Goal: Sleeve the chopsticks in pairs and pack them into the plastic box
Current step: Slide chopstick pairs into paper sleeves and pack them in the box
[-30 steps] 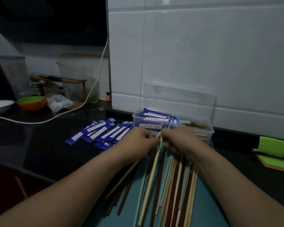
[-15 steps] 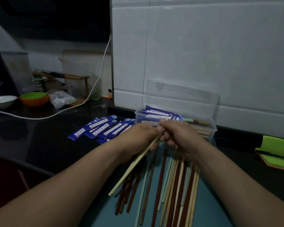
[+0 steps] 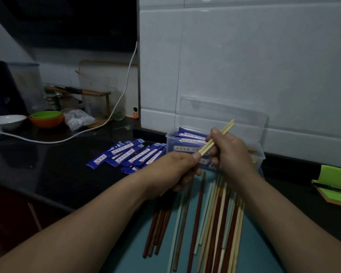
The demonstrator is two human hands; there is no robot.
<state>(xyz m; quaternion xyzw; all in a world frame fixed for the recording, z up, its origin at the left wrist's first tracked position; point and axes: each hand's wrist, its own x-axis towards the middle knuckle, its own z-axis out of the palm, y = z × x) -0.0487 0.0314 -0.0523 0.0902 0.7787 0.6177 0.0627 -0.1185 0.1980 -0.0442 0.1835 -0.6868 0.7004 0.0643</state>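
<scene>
You held a slim, pale pair of chopsticks (image 3: 225, 129) side by side in both hands: your left hand (image 3: 175, 170) pinched their lower end and your right hand (image 3: 231, 154) gripped them midway. They slanted up over the clear plastic box (image 3: 261, 154) at the back edge of the worktop (image 3: 47, 170). Blue printed sleeves (image 3: 130, 154) lay left of the box, and loose red-brown and cream chopsticks (image 3: 197, 213) lay on the teal mat (image 3: 126, 253) at the front edge.
</scene>
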